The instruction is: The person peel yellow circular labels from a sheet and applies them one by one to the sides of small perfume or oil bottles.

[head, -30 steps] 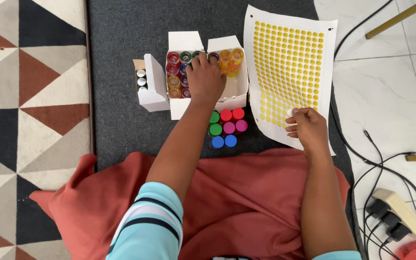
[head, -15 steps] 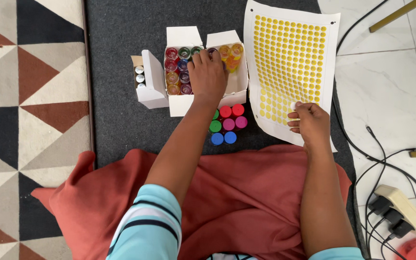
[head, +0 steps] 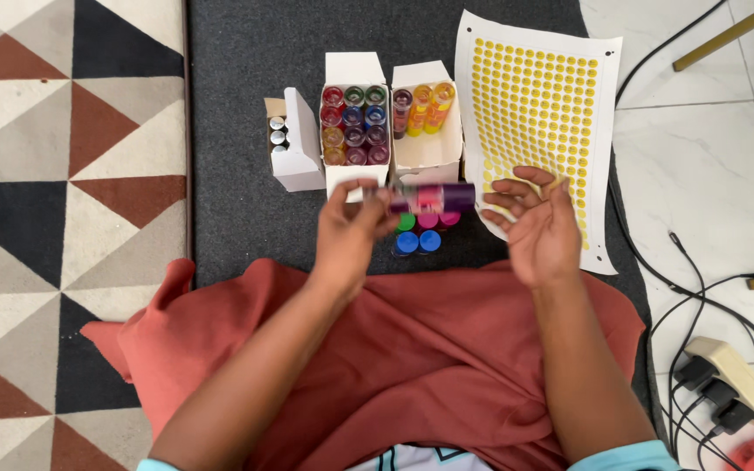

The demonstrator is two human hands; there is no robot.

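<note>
My left hand (head: 348, 228) grips a small tube (head: 429, 197) with a purple cap, held sideways and blurred, above several coloured caps (head: 418, 231) standing on the dark rug. My right hand (head: 538, 222) is spread open just right of the tube, a yellow dot sticker on one fingertip, over the lower left edge of the sticker sheet (head: 541, 105) of yellow dots. Behind the hands, a white box (head: 355, 118) is full of coloured tubes and a second white box (head: 427, 118) holds three.
A smaller open white box (head: 294, 139) with silver-topped items stands at the left. A patterned rug (head: 54, 174) lies to the left. A power strip (head: 735, 384) and black cables (head: 700, 288) lie on the tiled floor at the right. Red cloth (head: 394, 358) covers my lap.
My left hand has pulled back from the boxes with a tube in it. My right hand has lifted off the sticker sheet and opened beside the tube.
</note>
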